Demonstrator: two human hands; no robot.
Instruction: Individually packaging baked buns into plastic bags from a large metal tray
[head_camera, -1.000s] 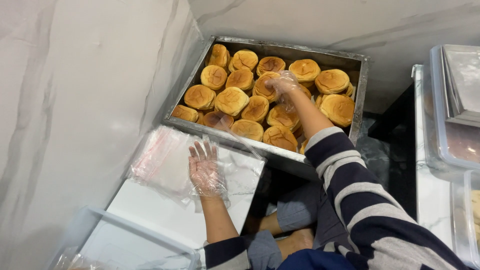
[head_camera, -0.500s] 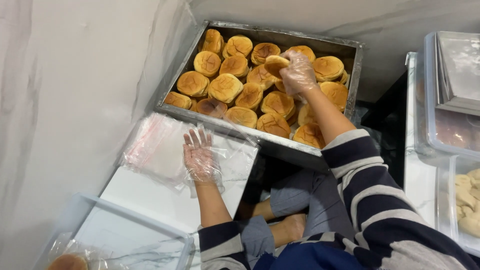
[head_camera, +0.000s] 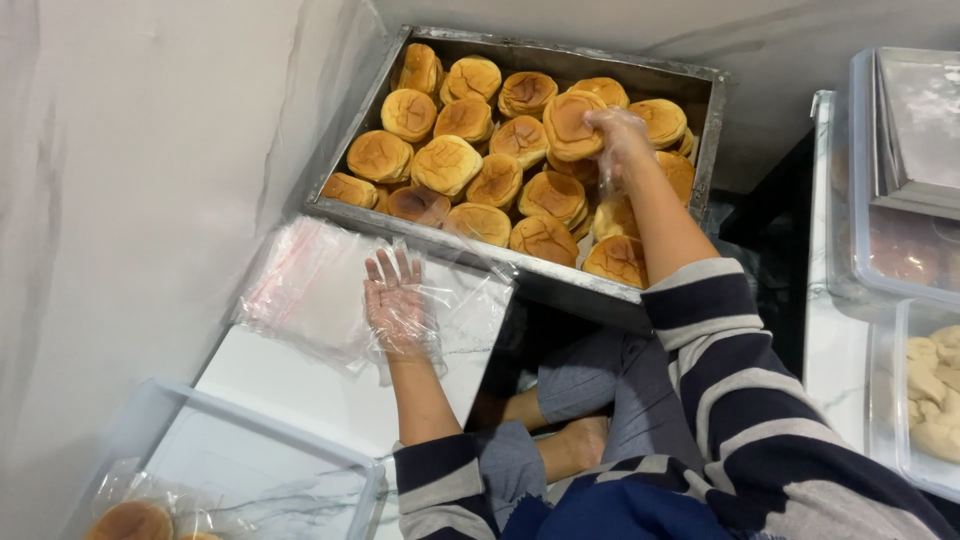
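Your right hand (head_camera: 618, 132), in a thin clear plastic glove, reaches into the deep rectangular metal tray (head_camera: 707, 130) and pinches one round golden-brown bun (head_camera: 572, 122) at its edge, fingers curled over the top, the bun lifted a little above the others near the tray's far middle. The tray is packed with more flat round golden-brown buns (head_camera: 470, 165), stacked and overlapping in rows; it sits tilted against the pale marble-patterned wall (head_camera: 140, 150). Your right forearm crosses the tray's near rim, its navy and white striped sleeve (head_camera: 730, 350) pushed up past the wrist. Your left hand (head_camera: 398, 305), also gloved in clear plastic, lies flat with fingers spread, palm down on a loose stack of clear plastic bags (head_camera: 310, 290) with a faint red strip at the edge. Those bags rest on the white marble-look desk (head_camera: 300, 385), just below the tray's near left corner. At lower left a clear plastic bin (head_camera: 250, 440) stands on the desk, with one bagged brown bun (head_camera: 130, 522) showing at its bottom corner. On the right, clear lidded plastic containers (head_camera: 890, 200) sit stacked, and one below holds pale lumps of dough (head_camera: 935, 390). Your bare feet (head_camera: 570, 445) and grey trousers show under the desk edge.
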